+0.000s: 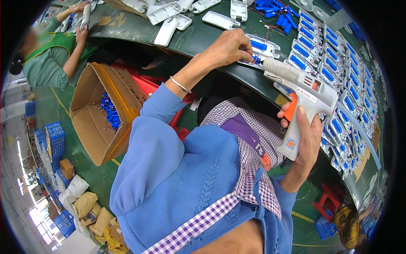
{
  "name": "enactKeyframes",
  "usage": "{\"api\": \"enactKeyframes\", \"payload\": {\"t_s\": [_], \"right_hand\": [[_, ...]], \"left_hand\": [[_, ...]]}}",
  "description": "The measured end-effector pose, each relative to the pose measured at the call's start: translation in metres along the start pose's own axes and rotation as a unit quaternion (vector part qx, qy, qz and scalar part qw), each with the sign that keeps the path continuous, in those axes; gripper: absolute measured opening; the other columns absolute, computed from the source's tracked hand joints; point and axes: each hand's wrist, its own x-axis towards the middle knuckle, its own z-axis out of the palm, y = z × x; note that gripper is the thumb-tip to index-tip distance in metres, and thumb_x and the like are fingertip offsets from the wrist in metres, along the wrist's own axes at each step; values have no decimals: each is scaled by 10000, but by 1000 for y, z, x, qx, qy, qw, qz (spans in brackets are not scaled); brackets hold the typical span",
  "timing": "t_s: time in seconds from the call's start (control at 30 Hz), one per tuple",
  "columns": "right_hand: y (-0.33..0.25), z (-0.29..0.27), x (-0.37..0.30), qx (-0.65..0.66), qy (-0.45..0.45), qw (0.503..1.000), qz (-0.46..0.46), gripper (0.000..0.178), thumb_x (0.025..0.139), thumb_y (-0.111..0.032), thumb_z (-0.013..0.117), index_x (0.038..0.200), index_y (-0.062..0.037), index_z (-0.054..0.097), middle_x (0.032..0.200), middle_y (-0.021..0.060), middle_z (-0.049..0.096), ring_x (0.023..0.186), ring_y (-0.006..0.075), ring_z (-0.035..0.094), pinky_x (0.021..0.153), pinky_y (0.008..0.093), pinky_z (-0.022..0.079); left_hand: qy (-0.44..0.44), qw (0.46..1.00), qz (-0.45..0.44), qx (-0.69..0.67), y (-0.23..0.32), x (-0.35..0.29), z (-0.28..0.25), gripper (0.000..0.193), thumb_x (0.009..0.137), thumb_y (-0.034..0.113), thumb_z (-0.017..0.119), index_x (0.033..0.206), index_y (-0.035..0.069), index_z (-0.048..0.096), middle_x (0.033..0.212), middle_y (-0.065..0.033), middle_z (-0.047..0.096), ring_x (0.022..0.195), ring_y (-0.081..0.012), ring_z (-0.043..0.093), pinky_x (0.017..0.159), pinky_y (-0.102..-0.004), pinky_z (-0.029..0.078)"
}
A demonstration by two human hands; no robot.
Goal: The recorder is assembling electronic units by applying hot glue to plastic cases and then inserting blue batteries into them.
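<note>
A white hot glue gun [315, 95] with an orange trigger is gripped in my right hand [308, 133], fingers wrapped round the handle. Its pale, wrapped front end points toward my left hand [231, 47], at the near edge of the bench. Thumb and fingers of that hand are pinched together beside a small blue piece [256, 59] close to the gun's tip. What they hold is too small to make out. Just beyond lies a white plastic shell [275, 49] with a blue battery cell [259, 45] in it. A clear glue stick [359, 131] curves out behind the gun.
Rows of white shells with blue cells [349, 84] cover the bench's right side. Loose blue cells [279, 15] and bare white shells [167, 30] lie at the back. A cardboard box [84, 131] of blue cells stands left. A co-worker [53, 55] sits far left.
</note>
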Motion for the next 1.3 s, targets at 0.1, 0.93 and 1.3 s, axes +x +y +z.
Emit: {"api": "enactKeyframes", "payload": {"t_s": [0.1, 0.93, 1.3], "right_hand": [[2, -2, -2, 3, 3, 1000, -1, 331, 951, -166, 523, 1181, 68, 481, 914, 154, 640, 743, 184, 614, 605, 273, 472], [0, -3, -10, 138, -2, 990, -20, 435, 969, -142, 422, 1296, 136, 353, 1167, 329, 542, 1051, 399, 601, 798, 463, 580], [-1, -8, -12, 168, -8, 985, -33, 437, 970, -142, 429, 1300, 133, 351, 1181, 327, 534, 1071, 398, 591, 828, 472, 566]], "left_hand": [[-1, 1000, -5, -8, 1, 1, 0, 204, 709, 195, 793, 852, 66, 728, 839, -67, 584, 786, -195, 573, 694, -317, 467], [53, 998, 42, 15, 0, -3, -7, 171, 791, 166, 714, 869, 19, 675, 809, -101, 612, 705, -222, 596, 637, -320, 478], [46, 987, 98, 118, 6, 8, 4, 131, 796, 84, 674, 884, -1, 627, 810, -132, 579, 742, -287, 610, 648, -381, 489]]}}
